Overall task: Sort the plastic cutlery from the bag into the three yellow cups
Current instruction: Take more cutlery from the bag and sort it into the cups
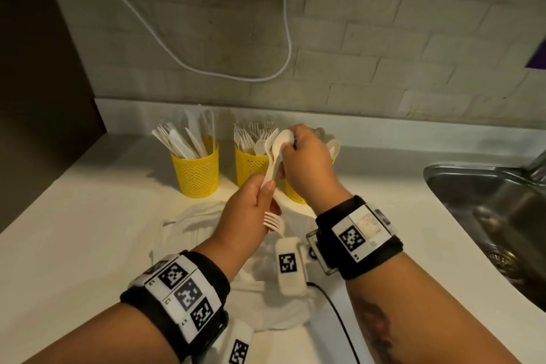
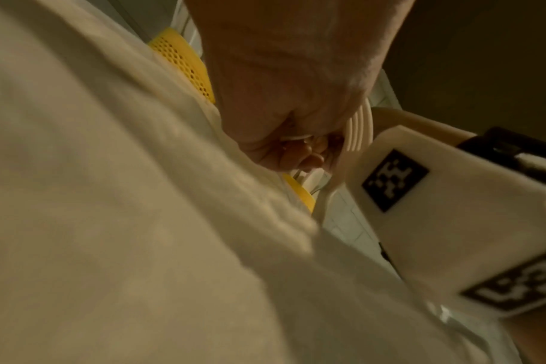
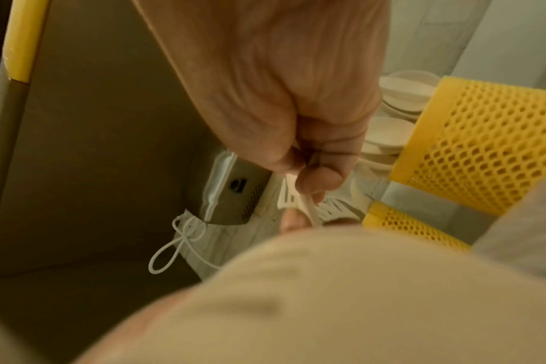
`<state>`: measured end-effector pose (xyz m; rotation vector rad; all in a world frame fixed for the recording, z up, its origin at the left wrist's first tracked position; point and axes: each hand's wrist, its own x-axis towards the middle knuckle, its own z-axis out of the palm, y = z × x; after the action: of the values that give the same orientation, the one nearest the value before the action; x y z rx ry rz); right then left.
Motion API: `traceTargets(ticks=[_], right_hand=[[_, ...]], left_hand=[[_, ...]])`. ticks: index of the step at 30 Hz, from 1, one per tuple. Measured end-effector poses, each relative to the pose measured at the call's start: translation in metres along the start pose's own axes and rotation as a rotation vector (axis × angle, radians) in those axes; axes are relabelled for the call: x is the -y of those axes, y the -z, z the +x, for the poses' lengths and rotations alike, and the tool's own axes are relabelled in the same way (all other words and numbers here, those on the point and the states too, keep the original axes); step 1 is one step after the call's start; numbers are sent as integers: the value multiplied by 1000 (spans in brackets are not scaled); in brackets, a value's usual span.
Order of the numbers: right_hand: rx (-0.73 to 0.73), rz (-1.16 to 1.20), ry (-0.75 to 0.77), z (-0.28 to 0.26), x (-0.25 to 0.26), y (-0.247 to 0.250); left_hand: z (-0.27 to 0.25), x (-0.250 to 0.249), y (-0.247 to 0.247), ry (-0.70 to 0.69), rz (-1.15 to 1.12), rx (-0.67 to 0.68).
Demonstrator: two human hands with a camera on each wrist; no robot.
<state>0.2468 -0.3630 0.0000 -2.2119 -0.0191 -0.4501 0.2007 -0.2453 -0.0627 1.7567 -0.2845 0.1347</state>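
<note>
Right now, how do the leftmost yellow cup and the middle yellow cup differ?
The leftmost cup holds knives, while the middle cup holds forks. The leftmost cup stands in full view, while the middle cup is partly hidden behind the left hand and the cutlery that hand grips. The leftmost cup's knives fan out to the left; the middle cup's forks stand closer to upright. Both are yellow mesh cups on the white counter.

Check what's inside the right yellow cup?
Spoon bowls show above the right cup in the head view, past the right hand; the right wrist view shows stacked spoons there. That hand and forearm cover most of the cup, so the handles and count are hidden.
</note>
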Motion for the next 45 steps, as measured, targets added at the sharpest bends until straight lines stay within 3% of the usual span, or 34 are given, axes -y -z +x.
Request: traceTargets(ticks=[3,8,11,14,17,19,21,23,24,25,26,29,30,32,34,35,36,37,39,41,43,45], right_hand=[[-14,76,-33,3,-1,-1],[-471,180,127,21,6,50],[-578,44,246,30,-5,77],[-474,-218,255,38,-23,74],[-172,-497,316,37,-47,53],[-55,-686,302,34,-60,42],[-130,-763,317,26,-57,40],[-270,-674,417,10,-37,41],[-271,-591,472,-1,-23,38],[-166,-515,520,-14,-8,35],[37,-510,542,-28,2,29],[758,-801,428,-65,-4,0],[911,-843,364,-73,-9,-7],[1019,-881,304,-83,-25,-16],[1136,-769,306,-87,-31,-17],[1115,-698,351,-86,-32,-17],[1062,-685,298,-84,-30,-15],[966,-593,125,-80,-25,-14],[706,-271,-20,-66,-14,-7],[549,111,-119,-52,-6,-3],[486,444,-231,-42,1,0],[548,622,-259,-38,7,0]], left_hand=[[-1,6,7,32,13,-42],[5,13,27,65,8,-152],[7,19,35,124,-71,-203],[6,22,40,147,-98,-226],[2,21,48,127,-88,-236],[-1,19,57,109,-55,-254],[-4,19,66,88,-8,-273],[-5,18,72,76,-5,-291],[-5,18,74,78,-16,-300],[-5,18,76,86,-25,-309],[-5,18,78,95,-30,-316],[-5,17,80,110,-49,-315],[-6,16,79,113,-55,-312],[-7,15,79,117,-46,-309],[-9,15,78,116,-22,-302],[-10,15,77,113,-12,-294],[-11,15,77,112,-2,-286],[-12,14,75,111,6,-278],[-12,12,71,96,31,-261],[-12,10,64,32,107,-226],[-15,8,52,-73,267,-133],[-18,1,41,-165,415,-38]])
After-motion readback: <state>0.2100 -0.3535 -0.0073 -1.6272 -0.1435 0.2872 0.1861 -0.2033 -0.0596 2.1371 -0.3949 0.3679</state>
